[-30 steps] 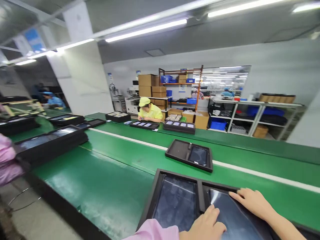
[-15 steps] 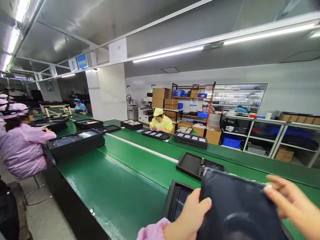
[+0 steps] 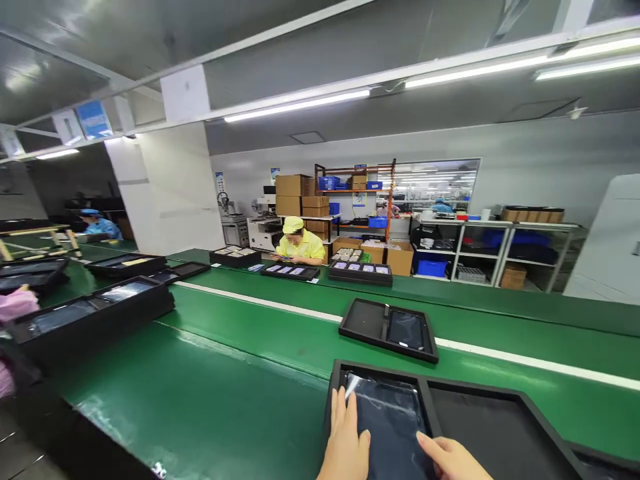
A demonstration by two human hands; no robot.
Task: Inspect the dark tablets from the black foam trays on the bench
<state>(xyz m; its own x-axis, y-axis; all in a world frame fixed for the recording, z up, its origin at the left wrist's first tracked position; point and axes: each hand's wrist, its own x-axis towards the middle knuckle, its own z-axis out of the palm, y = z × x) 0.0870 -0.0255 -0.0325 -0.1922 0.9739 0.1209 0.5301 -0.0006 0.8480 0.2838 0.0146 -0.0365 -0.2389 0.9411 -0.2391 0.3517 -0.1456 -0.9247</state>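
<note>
A dark tablet-sized panel [image 3: 393, 420] in clear, shiny film lies in the left compartment of a black tray [image 3: 480, 385] at the lower right. My left hand [image 3: 345, 437] rests along the panel's left edge, fingers stretched out and thumb over the surface. At the right edge, beside the tray's divider, my right hand [image 3: 453, 459] is closed, its thumb on the panel and its other fingers mostly hidden. The tray's right compartment shows a bare black floor. Behind it, a second black tray [image 3: 361, 321] holds a similar film-covered panel [image 3: 407, 329] on its right side.
Stacked black trays [image 3: 105, 320] stand on the green table [image 3: 225, 387] at left. Across the white strip, a co-worker in yellow [image 3: 300, 247] sits behind trays [image 3: 360, 277] of small items. A pink sleeve [image 3: 19, 303] shows at far left. Shelves [image 3: 460, 243] line the back.
The panel, held up and tilted in both hands before, is now down in the tray's left compartment. My left hand's fingers have straightened. The view has swung right.
</note>
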